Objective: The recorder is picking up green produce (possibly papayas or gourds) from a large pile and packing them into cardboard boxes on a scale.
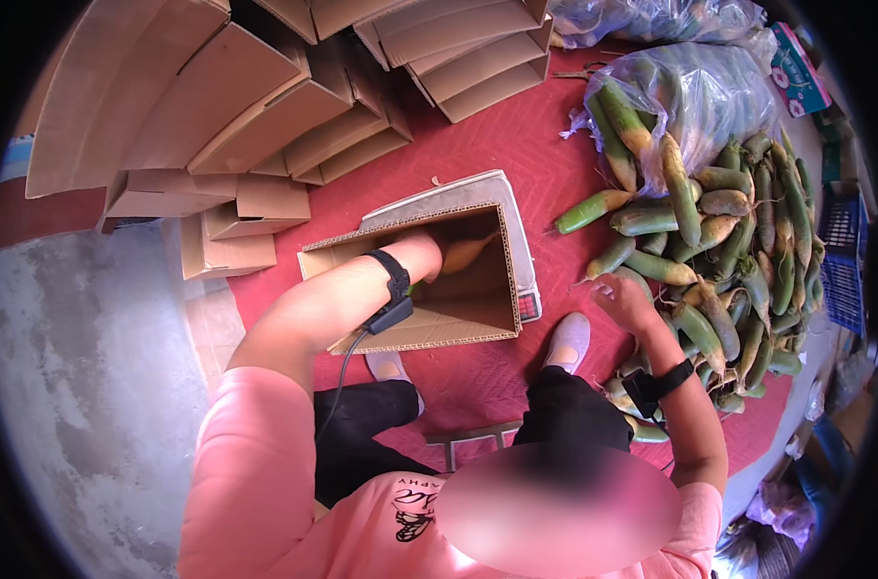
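Note:
My left hand (426,255) reaches down into an open cardboard box (475,322), its fingers hidden inside. Beside it lies the pale, tapered root end of a green radish (466,253); whether my fingers are closed around it cannot be seen. The box rests on a pale platform scale (515,217) with a keypad at one corner. My right hand (622,298) is at the left edge of a heap of green radishes (714,279), fingers partly curled near the thin root tip of one radish (611,258). I cannot tell whether it grips anything.
Empty cardboard boxes (265,108) are stacked at the upper left. Clear plastic bags of radishes (707,94) lie at the upper right, with scissors (580,72) beside them. A blue plastic crate (842,260) stands at the far right. My feet are on the red floor covering (475,391).

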`<action>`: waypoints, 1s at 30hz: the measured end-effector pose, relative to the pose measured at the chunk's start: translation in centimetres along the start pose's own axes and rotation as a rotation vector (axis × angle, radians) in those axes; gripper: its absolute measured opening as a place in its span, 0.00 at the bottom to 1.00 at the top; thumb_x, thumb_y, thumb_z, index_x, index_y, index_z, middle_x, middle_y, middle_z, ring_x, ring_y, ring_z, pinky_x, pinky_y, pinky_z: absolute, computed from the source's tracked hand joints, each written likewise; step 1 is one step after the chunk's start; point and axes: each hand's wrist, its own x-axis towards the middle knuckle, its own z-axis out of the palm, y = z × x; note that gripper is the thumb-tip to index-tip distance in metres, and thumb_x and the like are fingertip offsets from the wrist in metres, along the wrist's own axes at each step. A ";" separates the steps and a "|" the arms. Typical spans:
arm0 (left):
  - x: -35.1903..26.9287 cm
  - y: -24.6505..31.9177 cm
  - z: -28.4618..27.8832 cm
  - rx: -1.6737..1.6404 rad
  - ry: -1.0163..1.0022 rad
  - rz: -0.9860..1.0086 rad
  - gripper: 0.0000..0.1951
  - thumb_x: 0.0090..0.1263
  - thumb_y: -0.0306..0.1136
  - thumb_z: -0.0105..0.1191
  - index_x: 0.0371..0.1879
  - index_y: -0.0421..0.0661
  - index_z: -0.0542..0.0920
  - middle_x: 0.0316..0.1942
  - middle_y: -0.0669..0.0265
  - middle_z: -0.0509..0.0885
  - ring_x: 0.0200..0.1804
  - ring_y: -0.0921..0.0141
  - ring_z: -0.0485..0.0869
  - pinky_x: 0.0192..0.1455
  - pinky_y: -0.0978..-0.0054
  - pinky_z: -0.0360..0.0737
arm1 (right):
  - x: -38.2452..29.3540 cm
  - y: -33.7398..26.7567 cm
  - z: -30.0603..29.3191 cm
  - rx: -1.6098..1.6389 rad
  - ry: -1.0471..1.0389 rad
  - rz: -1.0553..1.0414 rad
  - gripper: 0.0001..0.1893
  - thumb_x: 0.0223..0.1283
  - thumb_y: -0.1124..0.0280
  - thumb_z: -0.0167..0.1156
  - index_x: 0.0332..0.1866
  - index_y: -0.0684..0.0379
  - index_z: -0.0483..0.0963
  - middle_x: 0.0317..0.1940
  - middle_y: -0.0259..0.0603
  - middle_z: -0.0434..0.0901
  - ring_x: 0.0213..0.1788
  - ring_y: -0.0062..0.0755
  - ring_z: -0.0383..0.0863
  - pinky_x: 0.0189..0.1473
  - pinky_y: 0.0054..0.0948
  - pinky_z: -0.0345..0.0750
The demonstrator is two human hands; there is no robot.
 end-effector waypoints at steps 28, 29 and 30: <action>-22.9 -6.1 7.6 -2.078 0.785 -0.211 0.31 0.63 0.44 0.50 0.64 0.52 0.57 0.63 0.58 0.61 0.66 0.64 0.54 0.63 0.54 0.49 | 0.8 -1.6 -12.7 0.634 0.457 0.047 0.18 0.50 0.71 0.63 0.46 0.67 0.71 0.35 0.34 0.77 0.34 0.19 0.75 0.37 0.20 0.71; -22.8 -5.9 7.7 -2.158 0.791 -0.179 0.31 0.63 0.43 0.51 0.64 0.52 0.57 0.62 0.58 0.62 0.66 0.64 0.54 0.63 0.53 0.48 | -1.0 -4.5 -13.3 0.549 0.382 -0.053 0.21 0.52 0.75 0.61 0.51 0.69 0.67 0.40 0.35 0.76 0.40 0.20 0.74 0.42 0.19 0.71; -22.8 -5.6 7.3 -2.166 0.792 -0.200 0.31 0.63 0.42 0.51 0.64 0.51 0.57 0.62 0.59 0.63 0.65 0.65 0.56 0.63 0.56 0.51 | -3.0 -8.9 -13.6 0.429 0.347 -0.135 0.24 0.52 0.76 0.60 0.54 0.70 0.65 0.43 0.37 0.75 0.44 0.20 0.73 0.47 0.19 0.71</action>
